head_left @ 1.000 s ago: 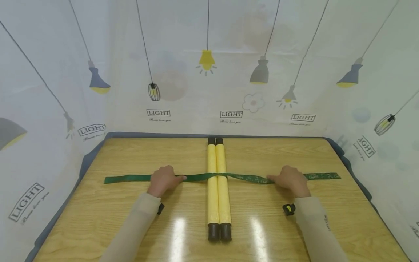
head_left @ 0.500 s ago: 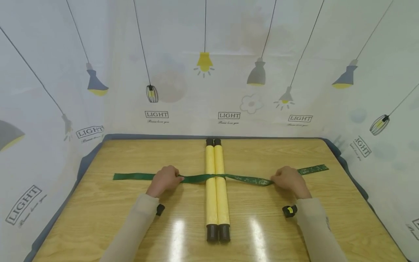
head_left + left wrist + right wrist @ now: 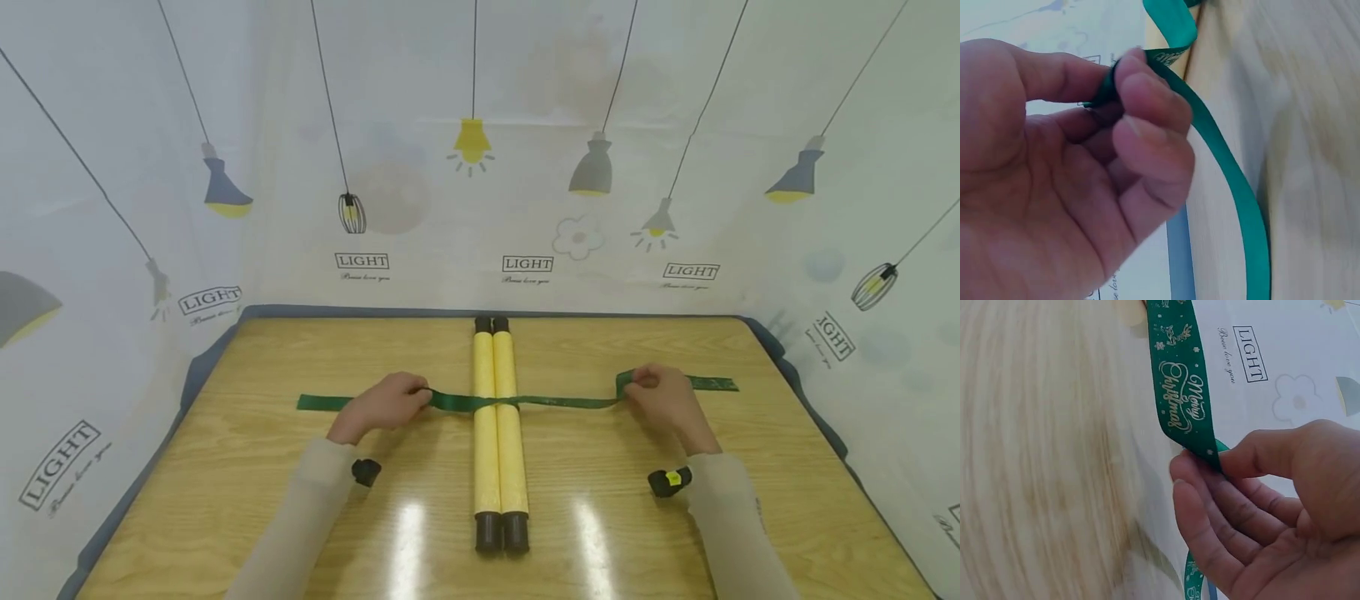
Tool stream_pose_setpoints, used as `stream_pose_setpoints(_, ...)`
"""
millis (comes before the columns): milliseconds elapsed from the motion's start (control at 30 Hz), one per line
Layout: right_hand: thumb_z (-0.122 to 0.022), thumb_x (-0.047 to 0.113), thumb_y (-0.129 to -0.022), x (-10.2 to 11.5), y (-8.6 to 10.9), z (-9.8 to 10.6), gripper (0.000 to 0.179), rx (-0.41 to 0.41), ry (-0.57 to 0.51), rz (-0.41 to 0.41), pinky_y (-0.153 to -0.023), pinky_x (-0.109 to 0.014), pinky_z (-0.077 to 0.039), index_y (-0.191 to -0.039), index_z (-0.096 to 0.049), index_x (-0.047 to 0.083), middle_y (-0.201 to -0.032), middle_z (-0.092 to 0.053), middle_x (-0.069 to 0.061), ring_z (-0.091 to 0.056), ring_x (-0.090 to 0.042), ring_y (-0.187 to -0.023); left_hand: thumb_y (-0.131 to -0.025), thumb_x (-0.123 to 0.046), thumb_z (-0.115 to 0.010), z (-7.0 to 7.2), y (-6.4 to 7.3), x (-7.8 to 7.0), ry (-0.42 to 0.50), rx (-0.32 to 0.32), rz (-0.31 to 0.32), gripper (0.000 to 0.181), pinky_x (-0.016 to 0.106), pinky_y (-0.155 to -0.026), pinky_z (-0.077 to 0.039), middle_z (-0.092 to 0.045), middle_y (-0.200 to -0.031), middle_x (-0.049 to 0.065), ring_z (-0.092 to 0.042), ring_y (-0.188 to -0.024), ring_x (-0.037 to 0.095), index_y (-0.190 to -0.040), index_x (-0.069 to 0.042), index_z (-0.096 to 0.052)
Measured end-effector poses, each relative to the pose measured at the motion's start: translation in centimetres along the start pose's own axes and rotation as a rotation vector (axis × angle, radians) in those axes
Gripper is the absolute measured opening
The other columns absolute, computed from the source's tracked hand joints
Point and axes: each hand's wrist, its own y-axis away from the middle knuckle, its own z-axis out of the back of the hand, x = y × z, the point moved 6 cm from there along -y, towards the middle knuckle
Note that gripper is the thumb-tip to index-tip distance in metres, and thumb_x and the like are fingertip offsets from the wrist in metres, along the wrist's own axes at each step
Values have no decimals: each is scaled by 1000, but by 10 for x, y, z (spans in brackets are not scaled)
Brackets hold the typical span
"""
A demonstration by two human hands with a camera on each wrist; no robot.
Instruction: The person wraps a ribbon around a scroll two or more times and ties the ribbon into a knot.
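A green ribbon [image 3: 570, 402] runs across two yellow tubes with dark end caps [image 3: 498, 450], which lie side by side on the table. It is crossed over itself on top of them. My left hand [image 3: 386, 404] pinches the ribbon left of the tubes between thumb and fingers; its loose tail trails out to the left. On the other side my right hand [image 3: 663, 400] pinches the ribbon, which folds up at the fingertips, with its tail lying to the right. In the right wrist view the ribbon [image 3: 1179, 375] shows white "Merry Christmas" print.
The wooden table [image 3: 262, 500] has a blue-grey edging [image 3: 375, 312] along its back and sides. White walls [image 3: 450, 50] printed with lamps stand round it. A small black device [image 3: 669, 481] shows beside the right sleeve, and a black device [image 3: 366, 472] beside the left.
Both hands have lifted slightly, and the tails beyond them have drawn inward. The ribbon between the right hand and the tubes lies straighter and narrower; a fold now stands up at the right fingertips.
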Motion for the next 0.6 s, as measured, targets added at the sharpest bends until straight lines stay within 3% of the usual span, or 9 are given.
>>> stream_pose_setpoints(267,-51,24,-107,11,-2,2,51,12,-186,15,-99,-47,-56,-150,-45,-3,-140,-60,-28,-70,-35,-112,-111,-22,-41,-2,-4,-21,113,35,-88,36,30,-57,-41,-44,-57,-2,-38,-49,14,-94,2,-63)
stream_pose_setpoints(467,-49,33,-109,22,-4,3,54,23,-257,14,-105,-48,-52,-153,-43,1,-147,-54,-25,-68,-31,-116,-112,-25,-39,-6,-7,-34,223,76,-103,36,28,-54,-37,-43,-58,-2,-34,-48,14,-88,-4,-57)
stream_pose_setpoints(600,-51,32,-109,32,-7,5,51,44,-319,69,-102,-47,-55,-150,-47,3,-140,-57,-27,-70,-24,-108,-113,-25,-39,-8,-8,-45,293,98,-137,37,27,-52,-36,-43,-60,-1,-34,-48,14,-86,-5,-54)
